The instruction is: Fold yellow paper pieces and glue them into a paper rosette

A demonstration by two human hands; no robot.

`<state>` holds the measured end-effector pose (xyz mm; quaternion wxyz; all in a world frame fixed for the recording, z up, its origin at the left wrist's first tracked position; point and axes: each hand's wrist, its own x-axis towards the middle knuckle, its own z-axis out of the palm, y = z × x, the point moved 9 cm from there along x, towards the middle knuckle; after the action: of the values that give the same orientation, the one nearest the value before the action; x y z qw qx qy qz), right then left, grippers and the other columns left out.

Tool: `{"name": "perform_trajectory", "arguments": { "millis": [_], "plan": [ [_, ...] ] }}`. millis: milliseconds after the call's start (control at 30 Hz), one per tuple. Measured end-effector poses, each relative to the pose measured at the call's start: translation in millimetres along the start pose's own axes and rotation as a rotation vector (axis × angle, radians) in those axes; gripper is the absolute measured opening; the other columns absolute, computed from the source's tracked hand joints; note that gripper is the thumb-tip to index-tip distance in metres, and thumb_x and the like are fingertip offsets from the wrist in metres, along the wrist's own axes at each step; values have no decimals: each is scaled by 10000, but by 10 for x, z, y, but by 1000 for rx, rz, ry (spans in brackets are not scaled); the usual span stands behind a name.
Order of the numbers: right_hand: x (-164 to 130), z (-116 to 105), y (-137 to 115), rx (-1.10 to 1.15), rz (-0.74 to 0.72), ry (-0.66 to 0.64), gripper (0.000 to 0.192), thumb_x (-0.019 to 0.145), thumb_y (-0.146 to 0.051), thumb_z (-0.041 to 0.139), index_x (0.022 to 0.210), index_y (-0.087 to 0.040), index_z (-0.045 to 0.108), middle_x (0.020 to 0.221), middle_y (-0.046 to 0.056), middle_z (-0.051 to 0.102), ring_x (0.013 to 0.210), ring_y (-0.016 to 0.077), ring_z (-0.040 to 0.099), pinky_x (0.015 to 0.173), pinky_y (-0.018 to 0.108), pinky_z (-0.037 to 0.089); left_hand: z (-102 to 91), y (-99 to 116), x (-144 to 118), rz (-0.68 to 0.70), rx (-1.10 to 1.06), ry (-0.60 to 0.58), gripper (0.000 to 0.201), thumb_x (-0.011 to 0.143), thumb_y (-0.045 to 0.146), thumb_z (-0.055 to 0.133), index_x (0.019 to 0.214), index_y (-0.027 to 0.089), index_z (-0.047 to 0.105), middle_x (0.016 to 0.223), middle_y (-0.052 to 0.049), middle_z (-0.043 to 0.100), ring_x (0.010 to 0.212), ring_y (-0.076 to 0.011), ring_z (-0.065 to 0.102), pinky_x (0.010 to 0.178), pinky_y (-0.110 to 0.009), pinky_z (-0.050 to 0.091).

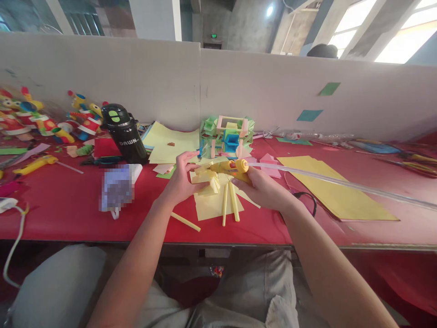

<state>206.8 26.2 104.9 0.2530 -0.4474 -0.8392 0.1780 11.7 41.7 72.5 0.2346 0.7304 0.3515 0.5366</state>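
Observation:
My right hand (260, 186) grips a yellow hot glue gun (229, 166) with a long clear glue stick (341, 184) trailing out to the right; its nozzle points left at a folded yellow paper piece (206, 179). My left hand (180, 178) pinches that folded piece just above a yellow paper sheet (213, 205). Rolled yellow paper sticks (229, 202) lie on the sheet, and one more paper stick (185, 222) lies near the table's front edge. Behind my hands stands a green, pink and blue paper model (227, 135).
A red table (68, 205) runs along a white partition (136, 77). A black bottle (124, 133), colourful toys (44, 119) and a second glue gun (34, 165) sit on the left. A large yellow sheet (336, 191) lies right, a black cord (307, 198) by my wrist.

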Motion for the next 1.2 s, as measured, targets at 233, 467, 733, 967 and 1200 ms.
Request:
{"name": "perform_trajectory", "arguments": {
  "millis": [233, 467, 733, 967, 1200],
  "plan": [
    [-17, -90, 152, -37, 66, 60, 293, 929, -433, 508, 747, -236, 391, 653, -2, 500, 549, 134, 427, 494, 278, 326, -13, -8, 8, 16, 9, 9, 817, 687, 333, 871, 1292, 320, 322, 1502, -161, 402, 1141, -267, 649, 955, -483, 567],
    [34, -255, 779, -94, 334, 233, 249, 858, -408, 564, 744, -217, 454, 631, -13, 474, 549, 128, 393, 506, 273, 292, -32, -7, 6, 15, 33, 25, 802, 695, 339, 867, 1283, 305, 323, 1490, -167, 417, 1118, -250, 655, 973, -476, 550],
    [-6, -64, 1683, -110, 650, 342, 187, 783, -326, 648, 823, -176, 544, 695, 25, 552, 620, 159, 486, 572, 284, 356, -57, -99, 11, -31, 38, 21, 715, 717, 302, 850, 1256, 257, 383, 1268, -132, 614, 1068, -237, 672, 946, -437, 554],
    [-174, -23, 1574, -278, 673, 183, 259, 841, -427, 622, 845, -173, 571, 743, 60, 611, 651, 187, 542, 575, 290, 353, -85, -136, 6, -61, 142, 39, 650, 724, 311, 839, 1251, 238, 466, 1142, -95, 678, 1061, -234, 673, 931, -412, 552],
    [-521, 48, 988, -469, 591, 30, 228, 939, -338, 501, 962, -141, 612, 960, 159, 684, 921, 283, 652, 699, 329, 428, -169, -86, 27, -29, 226, 129, 574, 732, 225, 811, 1202, 235, 481, 1099, -69, 689, 1006, -215, 686, 890, -380, 556]
  ]
}}
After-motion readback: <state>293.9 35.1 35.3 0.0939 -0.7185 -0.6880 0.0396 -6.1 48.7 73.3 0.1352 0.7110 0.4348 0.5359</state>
